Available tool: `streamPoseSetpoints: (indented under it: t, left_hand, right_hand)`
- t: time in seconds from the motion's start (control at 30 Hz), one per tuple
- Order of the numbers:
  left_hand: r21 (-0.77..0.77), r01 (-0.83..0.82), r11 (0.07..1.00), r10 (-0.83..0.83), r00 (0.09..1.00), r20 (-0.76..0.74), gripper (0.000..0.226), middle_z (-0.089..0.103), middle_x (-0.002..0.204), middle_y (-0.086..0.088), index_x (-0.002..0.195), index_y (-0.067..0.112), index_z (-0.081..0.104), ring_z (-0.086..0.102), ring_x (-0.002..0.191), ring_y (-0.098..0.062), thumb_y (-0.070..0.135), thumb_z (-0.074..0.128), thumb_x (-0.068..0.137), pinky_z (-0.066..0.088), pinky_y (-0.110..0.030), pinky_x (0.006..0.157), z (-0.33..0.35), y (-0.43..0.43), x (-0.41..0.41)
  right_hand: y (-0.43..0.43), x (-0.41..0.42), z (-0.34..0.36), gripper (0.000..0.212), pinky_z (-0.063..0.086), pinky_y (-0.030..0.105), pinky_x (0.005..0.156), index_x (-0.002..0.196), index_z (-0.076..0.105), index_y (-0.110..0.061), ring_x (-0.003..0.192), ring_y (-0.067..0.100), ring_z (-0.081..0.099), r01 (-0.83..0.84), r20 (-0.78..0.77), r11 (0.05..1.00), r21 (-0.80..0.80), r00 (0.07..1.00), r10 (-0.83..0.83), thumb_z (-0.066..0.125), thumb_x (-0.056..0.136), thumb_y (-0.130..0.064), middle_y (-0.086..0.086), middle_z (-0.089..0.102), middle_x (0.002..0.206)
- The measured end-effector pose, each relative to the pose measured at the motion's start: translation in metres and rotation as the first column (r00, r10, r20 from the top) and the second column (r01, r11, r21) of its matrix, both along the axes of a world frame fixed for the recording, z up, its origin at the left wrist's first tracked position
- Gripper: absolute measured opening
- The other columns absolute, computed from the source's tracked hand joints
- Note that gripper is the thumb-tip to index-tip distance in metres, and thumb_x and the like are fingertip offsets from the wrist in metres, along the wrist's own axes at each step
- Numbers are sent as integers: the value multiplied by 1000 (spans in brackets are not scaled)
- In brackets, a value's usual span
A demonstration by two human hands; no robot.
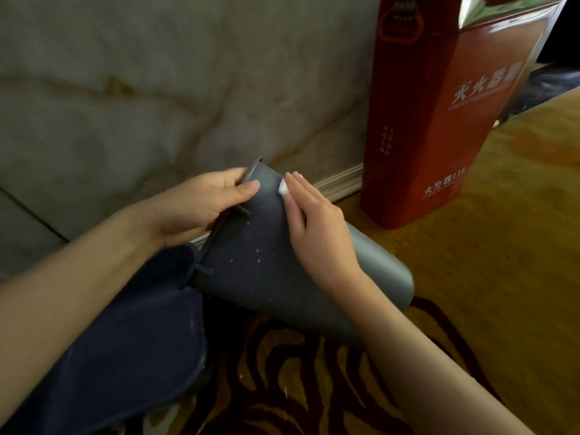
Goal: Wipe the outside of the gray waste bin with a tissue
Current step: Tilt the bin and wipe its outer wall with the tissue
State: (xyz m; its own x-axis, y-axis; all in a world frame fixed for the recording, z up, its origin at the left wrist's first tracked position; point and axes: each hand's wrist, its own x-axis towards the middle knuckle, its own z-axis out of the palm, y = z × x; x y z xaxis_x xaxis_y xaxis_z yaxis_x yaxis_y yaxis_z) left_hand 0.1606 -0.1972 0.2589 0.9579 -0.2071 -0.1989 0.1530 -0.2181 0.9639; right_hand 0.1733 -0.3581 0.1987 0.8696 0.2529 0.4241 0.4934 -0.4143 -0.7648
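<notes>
The gray waste bin (257, 265) lies tipped on its side across my lap and the carpet, its open rim toward the upper left and its base at the lower right. Pale specks dot its side. My left hand (201, 202) grips the bin's rim, thumb on the outer wall. My right hand (317, 227) lies flat on the bin's upper side and presses a small white tissue (283, 188) under its fingertips, close to the rim. Most of the tissue is hidden beneath the fingers.
A tall red fire-extinguisher box (439, 120) stands just right of the bin against the marble wall (157, 89). A patterned gold and dark red carpet (502, 246) covers the floor. My dark blue trouser leg (131, 340) is under the bin's rim.
</notes>
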Motion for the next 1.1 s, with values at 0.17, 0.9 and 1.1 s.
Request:
streamPoseSetpoints:
  t: [0.17, 0.9, 1.1]
  left_hand:
    - [-40, -113, 993, 117, 985, 124, 27, 77, 90, 4, 100, 23, 67, 72, 83, -8, 19, 41, 94, 56, -18, 67, -16, 4, -7]
    - [-100, -139, 985, 150, 983, 110, 28, 78, 87, -1, 92, 15, 73, 73, 82, -11, 24, 46, 92, 57, -21, 69, -13, -9, -14]
    - [-275, -276, 921, 278, 960, -34, 38, 77, 84, -7, 84, 6, 75, 73, 80, -14, 22, 42, 95, 59, -23, 68, 1, -13, -11]
  right_hand:
    - [-37, -1, -31, 39, 27, 19, 104, 130, 52, -19, 127, 9, 44, 76, -166, 997, -12, 983, -77, 34, 98, -34, -2, 54, 136]
    - [-26, -44, -36, 56, -5, 22, 111, 145, 11, -19, 140, 5, -5, 57, 58, 971, -233, 997, -45, 16, 96, -45, -7, 1, 151]
    - [27, -50, -13, 53, -3, 30, 117, 144, 19, -6, 142, 15, -4, -25, 238, 972, -232, 968, 82, 24, 97, -31, 10, 13, 155]
